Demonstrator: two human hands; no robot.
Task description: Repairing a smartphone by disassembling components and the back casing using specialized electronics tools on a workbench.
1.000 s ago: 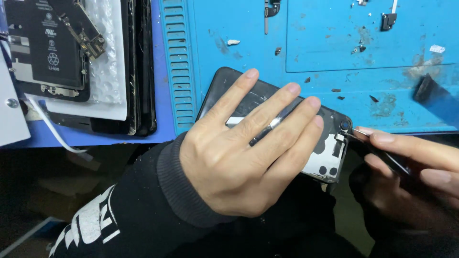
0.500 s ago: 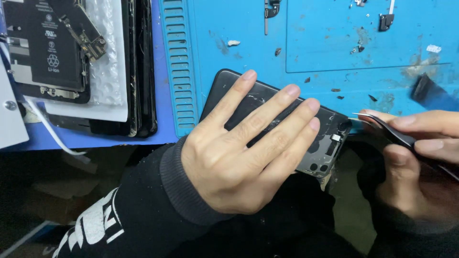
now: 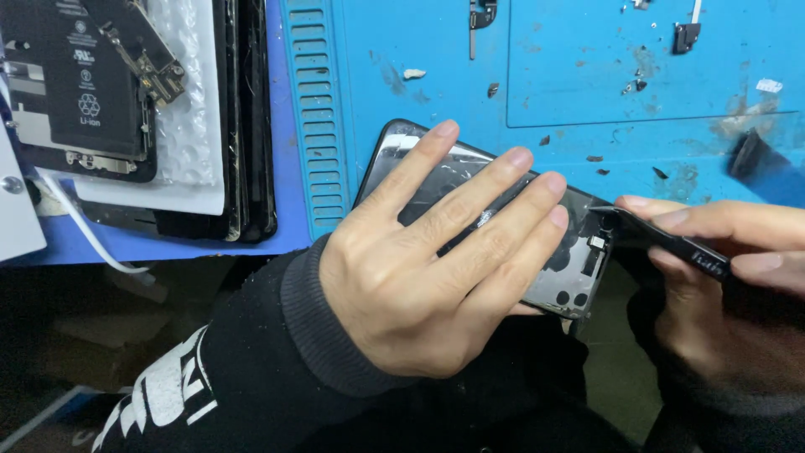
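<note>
The phone [image 3: 579,268] lies at the near edge of the blue mat [image 3: 570,126], its opened shell partly overhanging that edge. It is pinned flat by the left hand [image 3: 428,277], which is spread open over it, fingers pressing rather than clasping. At the phone's right end, tweezers [image 3: 671,243] are pinched shut in the right hand [image 3: 729,252], their tips touching the inner parts near the corner. The step in hand appears to be picking at a small part there. It would be done well if the phone is kept pressed down firmly, the tips are held low and steady, and only light force is used, since the parts look delicate. Left of the phone, a stack of opened phones [image 3: 126,109] rests.
</note>
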